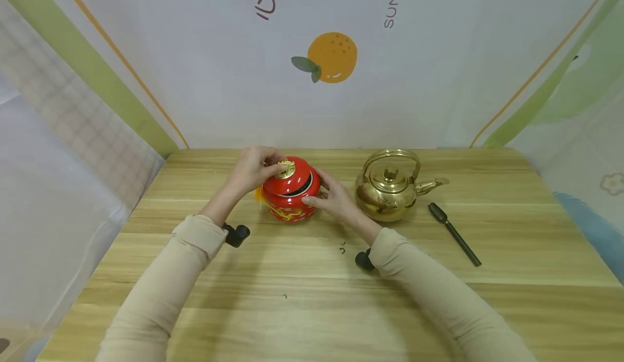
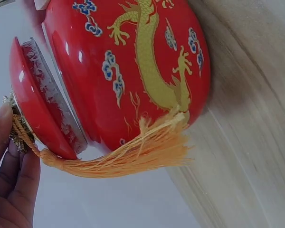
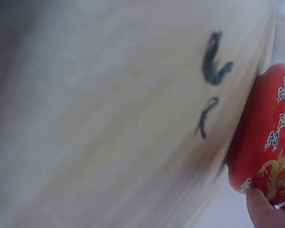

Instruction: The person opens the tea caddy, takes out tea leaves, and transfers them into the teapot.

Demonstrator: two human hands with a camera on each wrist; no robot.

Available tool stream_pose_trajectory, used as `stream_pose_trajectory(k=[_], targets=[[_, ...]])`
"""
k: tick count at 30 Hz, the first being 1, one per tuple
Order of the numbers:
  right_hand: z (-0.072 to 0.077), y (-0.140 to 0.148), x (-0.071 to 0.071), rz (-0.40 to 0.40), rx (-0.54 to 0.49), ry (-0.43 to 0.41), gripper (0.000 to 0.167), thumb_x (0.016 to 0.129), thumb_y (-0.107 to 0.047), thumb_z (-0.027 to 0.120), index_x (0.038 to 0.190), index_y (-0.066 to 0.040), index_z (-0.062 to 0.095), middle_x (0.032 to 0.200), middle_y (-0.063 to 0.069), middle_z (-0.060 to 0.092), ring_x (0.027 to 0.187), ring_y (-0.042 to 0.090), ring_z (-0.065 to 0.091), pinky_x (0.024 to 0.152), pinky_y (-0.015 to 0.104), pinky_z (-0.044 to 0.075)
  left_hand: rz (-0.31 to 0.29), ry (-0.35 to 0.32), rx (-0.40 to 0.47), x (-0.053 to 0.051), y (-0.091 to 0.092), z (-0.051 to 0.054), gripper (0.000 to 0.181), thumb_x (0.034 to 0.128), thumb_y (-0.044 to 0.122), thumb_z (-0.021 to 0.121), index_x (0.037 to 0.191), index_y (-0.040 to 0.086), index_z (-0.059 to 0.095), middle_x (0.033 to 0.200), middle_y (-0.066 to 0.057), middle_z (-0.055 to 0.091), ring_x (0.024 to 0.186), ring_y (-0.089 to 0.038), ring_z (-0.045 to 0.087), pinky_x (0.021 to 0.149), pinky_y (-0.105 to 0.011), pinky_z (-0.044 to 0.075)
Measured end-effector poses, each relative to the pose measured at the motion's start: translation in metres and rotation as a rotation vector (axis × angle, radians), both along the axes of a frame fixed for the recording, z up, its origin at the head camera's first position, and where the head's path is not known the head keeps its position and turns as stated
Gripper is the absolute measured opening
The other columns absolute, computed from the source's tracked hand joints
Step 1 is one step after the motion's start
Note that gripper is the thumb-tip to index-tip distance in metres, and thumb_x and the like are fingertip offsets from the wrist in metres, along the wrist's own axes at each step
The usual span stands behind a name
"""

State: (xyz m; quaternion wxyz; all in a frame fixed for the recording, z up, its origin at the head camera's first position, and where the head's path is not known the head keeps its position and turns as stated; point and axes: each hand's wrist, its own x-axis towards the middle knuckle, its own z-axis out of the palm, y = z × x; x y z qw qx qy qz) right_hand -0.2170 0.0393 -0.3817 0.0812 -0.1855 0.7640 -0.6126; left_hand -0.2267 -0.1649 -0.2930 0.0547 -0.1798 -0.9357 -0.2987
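A red lidded jar (image 1: 287,213) with a gold dragon pattern stands on the table, left of centre. My left hand (image 1: 251,169) pinches the gold knob (image 1: 286,169) of its red lid (image 1: 303,171). The lid sits tilted, with a dark gap along its near right edge. In the left wrist view the lid's pale inner rim (image 2: 52,90) shows, and an orange tassel (image 2: 123,159) hangs from the knob. With thumb in front and fingers behind, my right hand (image 1: 337,198) holds the jar's right side; those fingertips are partly hidden. The jar's inside cannot be made out.
A brass teapot (image 1: 387,202) stands right of the jar, its spout pointing right. Beyond it lies a dark scoop (image 1: 455,237). Small dark curled leaf bits (image 3: 213,64) lie on the wooden table (image 1: 312,324). A printed cloth (image 1: 414,91) hangs behind.
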Motion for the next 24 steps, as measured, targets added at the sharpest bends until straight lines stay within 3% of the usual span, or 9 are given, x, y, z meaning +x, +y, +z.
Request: stream_pose_trajectory(k=[15, 24], targets=[[-0.001, 0.0, -0.001, 0.007, 0.019, 0.002, 0.08, 0.083, -0.009, 0.072, 0.147, -0.002, 0.025, 0.149, 0.016, 0.033, 0.137, 0.032, 0.032, 0.106, 0.041, 0.038, -0.003, -0.033, -0.05, -0.003, 0.01, -0.001, 0.014, 0.0851, 0.013, 0.07, 0.095, 0.003, 0.071, 0.091, -0.011, 0.071, 0.085, -0.023, 0.064, 0.076, -0.036, 0.055], [-0.003, 0.0, -0.002, 0.008, 0.007, -0.003, 0.08, 0.082, -0.009, 0.072, 0.147, -0.003, 0.026, 0.149, 0.015, 0.033, 0.138, 0.031, 0.031, 0.107, 0.042, 0.037, -0.021, -0.014, -0.044, -0.003, 0.012, -0.004, 0.014, 0.0832, 0.011, 0.072, 0.093, 0.002, 0.072, 0.087, -0.011, 0.071, 0.081, -0.022, 0.065, 0.073, -0.036, 0.054]])
